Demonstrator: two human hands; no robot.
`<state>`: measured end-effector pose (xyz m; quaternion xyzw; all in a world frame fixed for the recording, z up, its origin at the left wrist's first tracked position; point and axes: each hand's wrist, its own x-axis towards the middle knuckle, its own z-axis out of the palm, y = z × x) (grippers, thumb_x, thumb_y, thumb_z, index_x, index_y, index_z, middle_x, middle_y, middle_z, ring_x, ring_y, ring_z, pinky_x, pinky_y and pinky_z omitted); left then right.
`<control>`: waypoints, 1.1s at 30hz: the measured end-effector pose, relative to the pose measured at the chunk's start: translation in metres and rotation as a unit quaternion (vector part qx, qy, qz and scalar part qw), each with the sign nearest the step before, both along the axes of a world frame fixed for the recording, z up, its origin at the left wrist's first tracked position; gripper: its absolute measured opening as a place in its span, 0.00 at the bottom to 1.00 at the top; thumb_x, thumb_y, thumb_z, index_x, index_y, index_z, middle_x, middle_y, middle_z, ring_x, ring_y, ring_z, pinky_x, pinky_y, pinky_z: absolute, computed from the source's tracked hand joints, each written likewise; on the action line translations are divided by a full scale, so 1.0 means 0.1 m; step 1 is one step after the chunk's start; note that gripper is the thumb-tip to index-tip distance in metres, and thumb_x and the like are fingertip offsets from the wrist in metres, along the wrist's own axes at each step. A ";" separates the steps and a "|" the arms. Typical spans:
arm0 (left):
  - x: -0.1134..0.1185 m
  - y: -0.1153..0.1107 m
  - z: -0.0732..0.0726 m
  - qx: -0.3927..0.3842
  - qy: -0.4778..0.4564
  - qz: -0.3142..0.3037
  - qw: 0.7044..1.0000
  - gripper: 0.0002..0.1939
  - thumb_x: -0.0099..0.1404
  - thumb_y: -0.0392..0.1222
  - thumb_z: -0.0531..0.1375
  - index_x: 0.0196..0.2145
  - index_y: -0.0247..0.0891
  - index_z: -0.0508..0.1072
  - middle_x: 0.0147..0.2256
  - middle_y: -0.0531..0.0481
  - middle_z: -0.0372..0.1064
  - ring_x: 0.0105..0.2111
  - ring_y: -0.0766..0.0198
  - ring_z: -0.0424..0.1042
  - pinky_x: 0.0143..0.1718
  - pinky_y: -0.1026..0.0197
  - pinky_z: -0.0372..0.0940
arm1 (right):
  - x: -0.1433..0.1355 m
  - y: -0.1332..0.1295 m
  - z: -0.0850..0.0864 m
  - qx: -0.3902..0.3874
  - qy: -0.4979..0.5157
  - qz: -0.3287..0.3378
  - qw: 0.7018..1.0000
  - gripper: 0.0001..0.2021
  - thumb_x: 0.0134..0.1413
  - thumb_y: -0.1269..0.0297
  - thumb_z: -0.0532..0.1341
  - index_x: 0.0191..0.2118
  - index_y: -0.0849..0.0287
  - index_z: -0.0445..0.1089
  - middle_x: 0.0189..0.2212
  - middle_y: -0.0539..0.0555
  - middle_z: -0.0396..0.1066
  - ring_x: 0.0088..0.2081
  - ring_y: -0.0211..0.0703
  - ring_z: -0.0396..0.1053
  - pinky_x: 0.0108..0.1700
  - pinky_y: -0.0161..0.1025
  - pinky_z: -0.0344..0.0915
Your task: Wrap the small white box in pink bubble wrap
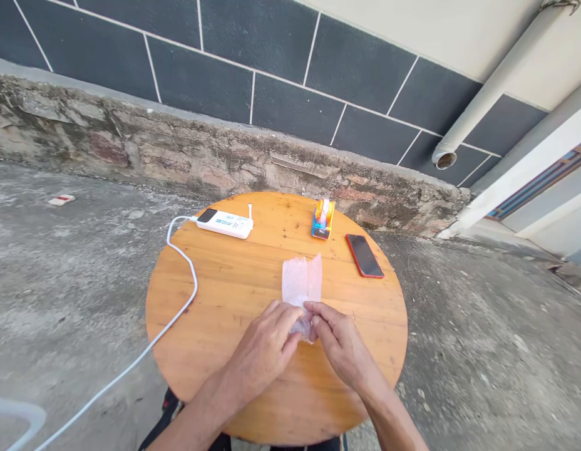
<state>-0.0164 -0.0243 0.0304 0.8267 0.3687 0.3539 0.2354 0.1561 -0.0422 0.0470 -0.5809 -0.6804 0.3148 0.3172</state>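
Observation:
A pinkish, see-through sheet with a textured surface, like bubble wrap (300,279), lies on the round wooden table (215,294) in front of me. Its near end is folded or bunched between my hands. My left hand (269,332) has its curled fingers and thumb on the left side of that near end. From the right, my right hand (340,338) holds the same end, thumb and index finger brought close together. Whether something lies inside the fold is hidden by the fingers.
A tape dispenser (323,219) stands near the table's far edge. To its right lies a phone with a red rim (364,255). A white power bank (227,223) sits back left, its white cable (194,282) running off the left edge. A stone-based wall (201,150) rises behind.

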 end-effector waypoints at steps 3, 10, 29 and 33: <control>0.01 0.01 -0.02 0.018 0.004 -0.012 1.000 0.14 0.62 0.27 0.53 0.43 0.41 0.68 0.40 0.49 0.68 0.42 0.59 0.66 0.43 0.57 0.64 | 0.00 0.03 0.01 0.008 -0.026 0.014 1.000 0.16 0.62 0.65 0.49 0.50 0.62 0.67 0.31 0.53 0.72 0.33 0.41 0.69 0.40 0.37 0.64; 0.01 0.03 -0.07 0.064 0.015 -0.007 0.998 0.10 0.63 0.28 0.52 0.33 0.37 0.72 0.38 0.46 0.66 0.40 0.60 0.66 0.41 0.58 0.66 | -0.01 0.12 0.17 0.036 -0.138 0.072 0.987 0.12 0.58 0.71 0.52 0.40 0.55 0.72 0.30 0.50 0.73 0.31 0.39 0.68 0.33 0.33 0.59; 0.13 -0.01 -0.01 -0.051 -0.088 0.078 0.992 0.08 0.63 0.33 0.54 0.27 0.38 0.71 0.32 0.50 0.65 0.35 0.62 0.67 0.38 0.60 0.63 | 0.04 0.20 0.16 0.039 -0.164 0.181 0.969 0.27 0.54 0.77 0.51 0.60 0.57 0.52 0.40 0.54 0.70 0.39 0.42 0.68 0.43 0.39 0.64; 0.22 0.01 -0.02 -0.064 -0.070 0.130 0.987 0.06 0.60 0.34 0.57 0.25 0.38 0.68 0.30 0.51 0.67 0.34 0.61 0.68 0.36 0.59 0.63 | 0.03 0.20 0.13 0.047 -0.166 0.179 0.969 0.26 0.54 0.77 0.50 0.60 0.60 0.52 0.41 0.56 0.71 0.40 0.44 0.69 0.44 0.41 0.65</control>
